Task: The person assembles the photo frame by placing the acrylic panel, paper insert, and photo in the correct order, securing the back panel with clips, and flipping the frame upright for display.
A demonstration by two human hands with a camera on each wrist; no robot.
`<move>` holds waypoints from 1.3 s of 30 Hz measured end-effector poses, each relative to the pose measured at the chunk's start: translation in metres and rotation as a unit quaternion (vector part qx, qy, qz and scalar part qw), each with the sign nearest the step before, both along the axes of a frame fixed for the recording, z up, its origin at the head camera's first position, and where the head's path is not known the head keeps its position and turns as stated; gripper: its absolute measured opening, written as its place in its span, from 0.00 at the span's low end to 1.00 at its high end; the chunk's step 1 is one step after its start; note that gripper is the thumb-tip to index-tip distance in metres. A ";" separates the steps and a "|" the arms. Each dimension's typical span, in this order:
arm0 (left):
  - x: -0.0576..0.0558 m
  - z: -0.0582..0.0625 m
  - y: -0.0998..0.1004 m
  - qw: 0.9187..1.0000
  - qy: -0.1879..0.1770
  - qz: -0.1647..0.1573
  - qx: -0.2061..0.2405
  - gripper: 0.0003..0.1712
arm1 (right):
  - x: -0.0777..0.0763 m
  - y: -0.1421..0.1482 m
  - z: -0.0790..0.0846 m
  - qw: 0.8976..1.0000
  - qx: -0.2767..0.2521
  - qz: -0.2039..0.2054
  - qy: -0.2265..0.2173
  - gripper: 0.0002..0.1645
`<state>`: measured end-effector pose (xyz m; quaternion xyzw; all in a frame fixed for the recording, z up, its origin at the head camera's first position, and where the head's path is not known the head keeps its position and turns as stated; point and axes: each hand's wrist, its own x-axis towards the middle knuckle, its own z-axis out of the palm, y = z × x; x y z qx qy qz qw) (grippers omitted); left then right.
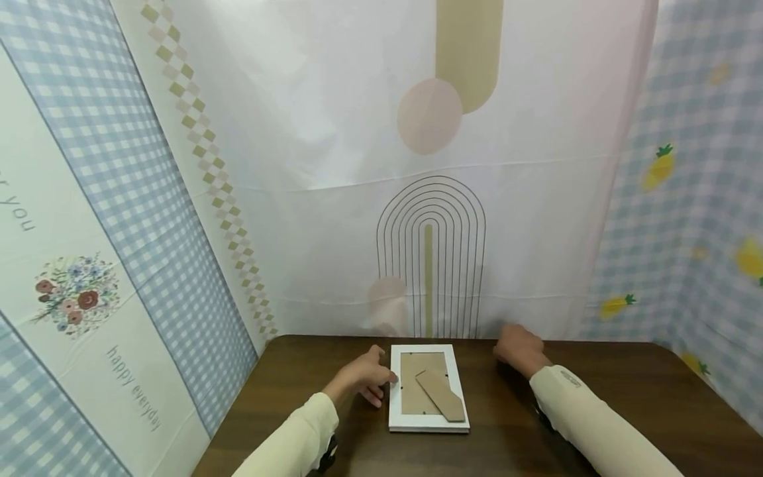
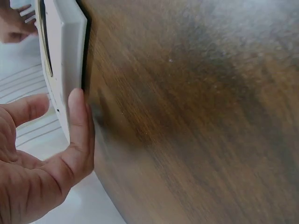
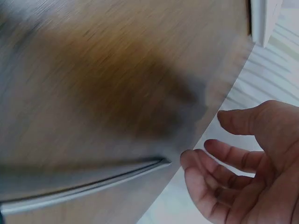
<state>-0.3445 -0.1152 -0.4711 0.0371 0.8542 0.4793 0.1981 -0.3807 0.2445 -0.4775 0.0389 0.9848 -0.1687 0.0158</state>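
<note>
A white picture frame [image 1: 398,423] lies back side up on the dark wooden table, showing its tan backing board [image 1: 417,401] and a slanted easel stand [image 1: 441,395]. My left hand [image 1: 368,376] is at the frame's left side. In the left wrist view a fairly straight finger [image 2: 78,116] touches the frame's outer edge, and the thumb stands apart from it. To the right of the frame, close to the table's far edge, is my right hand [image 1: 520,348]. Its fingers [image 3: 201,179] curl loosely around nothing in the right wrist view.
The brown table [image 1: 286,397] ends at a pale patterned curtain [image 1: 322,265]. Checked cloth [image 1: 644,265] hangs on the right, with more at the left. A thin, pale-edged strip [image 3: 93,189] crosses the lower right wrist view; I cannot tell what it is.
</note>
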 end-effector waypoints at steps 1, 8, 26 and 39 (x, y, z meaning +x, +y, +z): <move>0.002 0.001 0.001 1.000 -0.002 0.001 -0.003 0.44 | 0.000 -0.002 0.000 1.000 -0.002 0.005 0.008 0.08; 0.020 0.003 0.001 1.000 -0.021 0.000 -0.014 0.47 | -0.051 0.001 -0.041 0.998 -0.002 0.043 0.039 0.09; 0.052 0.006 -0.003 0.999 -0.023 -0.019 -0.037 0.40 | -0.089 -0.049 -0.064 0.988 -0.098 0.112 0.052 0.18; 0.063 -0.002 0.011 0.996 0.021 -0.022 -0.078 0.45 | -0.085 -0.073 -0.060 0.986 -0.131 0.087 -0.055 0.27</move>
